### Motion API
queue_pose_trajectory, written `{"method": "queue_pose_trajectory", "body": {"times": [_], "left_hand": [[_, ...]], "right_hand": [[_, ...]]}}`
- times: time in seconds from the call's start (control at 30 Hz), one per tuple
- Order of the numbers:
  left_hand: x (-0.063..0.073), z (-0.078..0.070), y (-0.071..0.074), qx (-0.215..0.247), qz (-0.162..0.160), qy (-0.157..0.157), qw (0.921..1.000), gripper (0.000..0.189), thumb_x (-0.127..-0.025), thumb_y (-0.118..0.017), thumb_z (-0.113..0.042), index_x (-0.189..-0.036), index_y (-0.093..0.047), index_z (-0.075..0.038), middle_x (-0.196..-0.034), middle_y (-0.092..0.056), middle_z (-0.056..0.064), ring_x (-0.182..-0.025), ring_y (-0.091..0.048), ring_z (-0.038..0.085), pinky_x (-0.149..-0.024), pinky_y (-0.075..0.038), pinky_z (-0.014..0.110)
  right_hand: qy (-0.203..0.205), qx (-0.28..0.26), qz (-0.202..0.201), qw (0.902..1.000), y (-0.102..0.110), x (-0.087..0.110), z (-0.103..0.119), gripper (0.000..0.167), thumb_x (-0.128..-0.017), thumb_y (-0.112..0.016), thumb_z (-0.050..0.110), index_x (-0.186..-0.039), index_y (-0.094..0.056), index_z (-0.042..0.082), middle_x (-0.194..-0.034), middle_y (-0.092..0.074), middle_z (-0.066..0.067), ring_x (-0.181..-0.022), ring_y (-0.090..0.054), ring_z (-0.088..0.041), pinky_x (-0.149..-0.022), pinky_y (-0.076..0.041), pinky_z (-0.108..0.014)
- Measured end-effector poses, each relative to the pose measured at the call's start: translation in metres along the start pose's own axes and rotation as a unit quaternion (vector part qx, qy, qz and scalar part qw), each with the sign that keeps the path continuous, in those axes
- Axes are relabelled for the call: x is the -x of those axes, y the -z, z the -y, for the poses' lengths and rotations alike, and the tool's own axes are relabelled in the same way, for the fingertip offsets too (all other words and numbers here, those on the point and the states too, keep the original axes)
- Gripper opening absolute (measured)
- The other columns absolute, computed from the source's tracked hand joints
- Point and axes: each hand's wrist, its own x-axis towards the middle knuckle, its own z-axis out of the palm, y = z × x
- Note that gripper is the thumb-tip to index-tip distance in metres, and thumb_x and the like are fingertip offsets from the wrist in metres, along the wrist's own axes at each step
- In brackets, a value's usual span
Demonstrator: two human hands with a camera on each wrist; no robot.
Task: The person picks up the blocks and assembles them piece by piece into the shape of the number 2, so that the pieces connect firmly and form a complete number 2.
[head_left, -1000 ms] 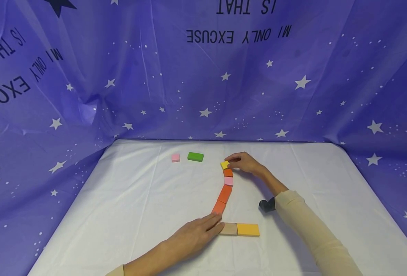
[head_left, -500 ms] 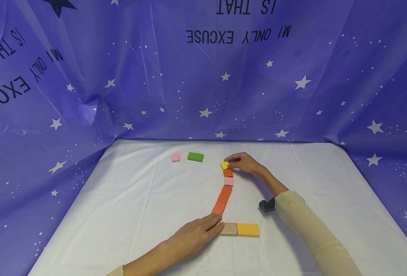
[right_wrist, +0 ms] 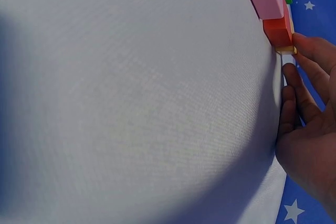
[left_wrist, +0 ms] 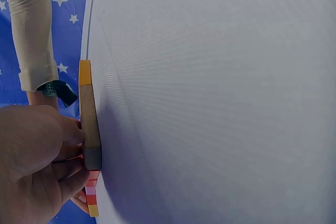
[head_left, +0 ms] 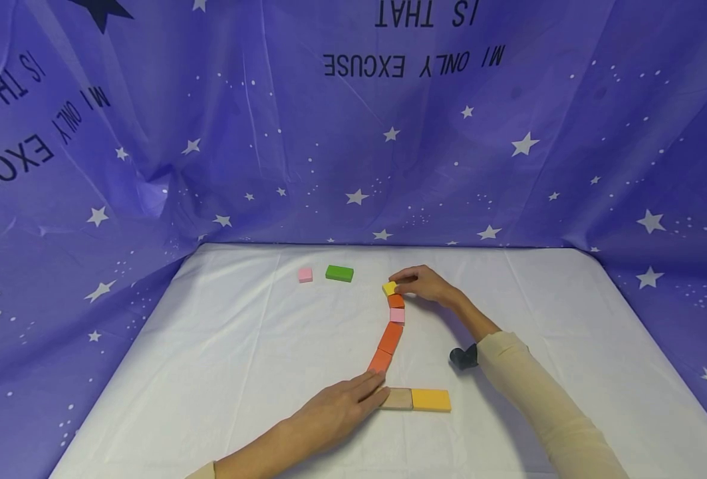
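Observation:
A curved row of blocks runs up the white table. At its far end my right hand (head_left: pixel 427 284) pinches a yellow block (head_left: pixel 389 288) between thumb and forefinger. Below that block come an orange block (head_left: pixel 396 301), a pink block (head_left: pixel 397 315) and two longer red-orange blocks (head_left: pixel 391 337). My left hand (head_left: pixel 338 409) rests at the near end, its fingers fairly straight. Those fingers touch the lowest red-orange block and a plain wooden block (left_wrist: pixel 90 119), whose left end they cover in the head view. A yellow-orange block (head_left: pixel 431 400) adjoins the wooden one on its right.
A green block (head_left: pixel 339 273) and a small pink block (head_left: pixel 305 275) lie apart at the back, left of the row. Something dark (head_left: pixel 463 357) sticks out by the right cuff. A purple star-printed curtain (head_left: pixel 353 133) closes off the table's (head_left: pixel 209 319) far edge.

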Motion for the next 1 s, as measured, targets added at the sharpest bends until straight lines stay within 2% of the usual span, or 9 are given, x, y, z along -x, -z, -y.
{"method": "queue_pose_trajectory", "body": {"times": [0.37,0.53,0.8,1.0], "left_hand": [[0.0,0.0,0.0,-0.003,0.005,-0.003,1.0,0.039,-0.093,-0.066,-0.007,-0.132,-0.062,-0.008,-0.139,-0.057,0.014,-0.129,-0.054,0.024,-0.101,-0.046,0.029],[0.0,0.001,0.0,-0.003,0.004,-0.005,1.0,0.039,-0.093,-0.065,-0.007,-0.132,-0.062,-0.008,-0.139,-0.056,0.015,-0.129,-0.053,0.024,-0.102,-0.046,0.029],[0.0,0.001,0.0,0.005,0.012,0.001,0.9999,0.039,-0.095,-0.063,-0.008,-0.133,-0.062,-0.008,-0.141,-0.055,0.014,-0.13,-0.053,0.024,-0.101,-0.046,0.029],[-0.001,0.001,0.0,0.002,0.013,0.002,0.9999,0.038,-0.095,-0.063,-0.008,-0.133,-0.062,-0.008,-0.14,-0.056,0.014,-0.13,-0.053,0.024,-0.101,-0.047,0.029]], "right_hand": [[0.022,-0.008,0.007,0.9997,0.001,0.001,0.0,0.035,-0.092,-0.071,0.013,-0.124,-0.069,-0.001,-0.124,-0.066,-0.016,-0.114,-0.059,-0.028,-0.096,-0.048,-0.039],[0.014,-0.003,0.005,0.9999,0.0,0.001,0.0,0.039,-0.096,-0.067,0.018,-0.129,-0.065,-0.002,-0.128,-0.064,-0.016,-0.118,-0.057,-0.029,-0.098,-0.047,-0.042],[0.0,0.036,-0.033,0.9988,-0.004,0.005,0.008,0.043,-0.102,-0.057,0.027,-0.137,-0.059,0.002,-0.135,-0.059,-0.015,-0.123,-0.054,-0.031,-0.103,-0.044,-0.046],[0.016,0.088,-0.061,0.9941,-0.011,0.011,0.01,0.045,-0.105,-0.05,0.026,-0.141,-0.054,0.001,-0.138,-0.057,-0.018,-0.126,-0.052,-0.033,-0.107,-0.04,-0.049]]}}
